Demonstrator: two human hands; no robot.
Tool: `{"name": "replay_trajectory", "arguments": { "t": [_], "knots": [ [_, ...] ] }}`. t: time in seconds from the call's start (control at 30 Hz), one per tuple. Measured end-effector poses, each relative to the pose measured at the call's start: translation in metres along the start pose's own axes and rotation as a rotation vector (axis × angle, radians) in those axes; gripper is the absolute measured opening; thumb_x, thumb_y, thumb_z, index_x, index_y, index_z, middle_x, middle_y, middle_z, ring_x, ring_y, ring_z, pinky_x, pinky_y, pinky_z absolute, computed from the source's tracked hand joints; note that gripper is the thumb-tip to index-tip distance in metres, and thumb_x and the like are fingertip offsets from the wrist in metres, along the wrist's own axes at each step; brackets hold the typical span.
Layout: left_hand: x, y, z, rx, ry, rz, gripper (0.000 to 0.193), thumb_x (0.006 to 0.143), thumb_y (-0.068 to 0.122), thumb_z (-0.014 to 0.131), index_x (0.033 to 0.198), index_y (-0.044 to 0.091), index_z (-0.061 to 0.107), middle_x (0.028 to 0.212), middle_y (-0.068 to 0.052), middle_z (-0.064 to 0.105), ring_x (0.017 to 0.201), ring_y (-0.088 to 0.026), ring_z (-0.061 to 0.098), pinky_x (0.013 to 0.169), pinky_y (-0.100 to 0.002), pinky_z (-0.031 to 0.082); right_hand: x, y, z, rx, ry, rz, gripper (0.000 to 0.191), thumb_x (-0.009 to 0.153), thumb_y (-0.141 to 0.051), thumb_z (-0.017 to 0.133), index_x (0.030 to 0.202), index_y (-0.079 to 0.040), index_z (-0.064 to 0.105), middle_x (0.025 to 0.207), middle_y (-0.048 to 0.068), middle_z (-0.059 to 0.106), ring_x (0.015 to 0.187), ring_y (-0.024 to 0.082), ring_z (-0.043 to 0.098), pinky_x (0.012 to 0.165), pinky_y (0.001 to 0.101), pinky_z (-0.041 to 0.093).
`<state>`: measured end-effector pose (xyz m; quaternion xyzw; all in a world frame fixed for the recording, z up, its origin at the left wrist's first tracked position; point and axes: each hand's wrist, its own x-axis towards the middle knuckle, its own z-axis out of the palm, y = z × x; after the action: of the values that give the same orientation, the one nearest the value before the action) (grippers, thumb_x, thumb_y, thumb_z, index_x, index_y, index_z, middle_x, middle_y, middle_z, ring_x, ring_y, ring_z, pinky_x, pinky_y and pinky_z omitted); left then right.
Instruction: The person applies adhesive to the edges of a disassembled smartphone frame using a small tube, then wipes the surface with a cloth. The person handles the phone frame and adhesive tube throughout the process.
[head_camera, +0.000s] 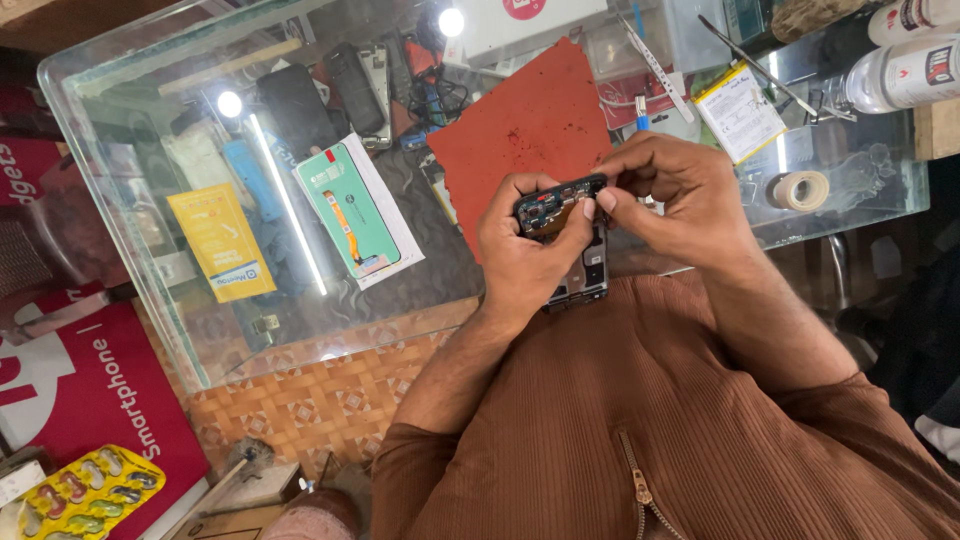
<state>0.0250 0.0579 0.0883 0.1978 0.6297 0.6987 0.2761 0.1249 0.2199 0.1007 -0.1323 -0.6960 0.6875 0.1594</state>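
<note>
The person holds an opened phone with its back cover off, above the near edge of the glass counter and close to the chest. The left hand is clenched around the phone's body from below, thumb pressed along the top end. The right hand pinches the same top end, at about 3 o'clock from the phone, fingertips on the exposed board. Whether a small part sits between those fingertips cannot be told.

The phone hangs in the air, not resting on the red mat that lies at 12 o'clock from it. If the left grip slips, the phone would likely drop past the counter edge to the floor. Bare fingers pressing on the open board could, in judgement, bend a connector or tear a thin flex cable. A tiny screw or clip freed here would fall into the lap or floor and be hard to find.

At 1 o'clock a flat battery lies near tweezers; a tape roll sits at 3 o'clock, a packaged screen at 9 o'clock.
</note>
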Motion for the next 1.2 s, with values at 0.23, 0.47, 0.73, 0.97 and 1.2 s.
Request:
{"name": "replay_trajectory", "arguments": {
  "t": [0.23,0.47,0.73,0.97,1.2],
  "knots": [
    [-0.003,0.015,-0.002,0.08,-0.058,0.147,0.022,0.098,0.006,0.074,0.112,0.001,0.057,0.096,-0.005,0.074,0.086,-0.005,0.069,0.076,-0.024,0.058,0.001,0.001,-0.007,-0.01,-0.032,0.009,0.016,0.097,0.005,0.071,0.112,0.008,0.066,0.108,0.011,0.069,0.097,0.013,0.07,0.087,0.027,0.062],
    [-0.011,0.032,0.0,0.204,-0.037,0.144,0.023,0.097,0.008,0.074,0.112,0.0,0.059,0.092,-0.006,0.074,0.081,-0.006,0.07,0.071,-0.023,0.058,0.001,0.004,-0.01,0.004,-0.067,-0.055,0.014,0.096,0.006,0.07,0.109,0.009,0.065,0.108,0.013,0.069,0.097,0.014,0.072,0.087,0.028,0.063],
    [-0.015,0.032,0.005,0.238,0.008,0.203,0.024,0.098,0.008,0.074,0.113,0.0,0.058,0.093,-0.006,0.073,0.081,-0.007,0.07,0.072,-0.024,0.058,-0.007,0.016,0.0,0.142,-0.036,-0.062,0.015,0.101,0.007,0.066,0.115,0.006,0.06,0.11,0.008,0.061,0.095,0.009,0.063,0.085,0.0225,0.054],
    [-0.01,0.025,0.0,0.304,0.007,0.232,0.024,0.097,0.012,0.076,0.111,0.001,0.059,0.089,-0.006,0.073,0.077,-0.009,0.071,0.069,-0.025,0.057,-0.007,0.024,0.005,0.042,-0.023,-0.055,0.016,0.099,0.008,0.064,0.114,0.005,0.058,0.108,0.007,0.06,0.096,0.009,0.062,0.084,0.0233,0.053],
    [0.008,0.009,-0.007,0.3,0.031,0.217,0.023,0.096,0.015,0.077,0.105,0.001,0.062,0.085,-0.007,0.073,0.073,-0.009,0.068,0.066,-0.026,0.056,0.001,0.04,0.006,0.253,-0.005,0.038,0.014,0.098,0.005,0.062,0.112,0.003,0.06,0.105,0.006,0.061,0.091,0.009,0.064,0.072,0.0232,0.056]
  ]
}}
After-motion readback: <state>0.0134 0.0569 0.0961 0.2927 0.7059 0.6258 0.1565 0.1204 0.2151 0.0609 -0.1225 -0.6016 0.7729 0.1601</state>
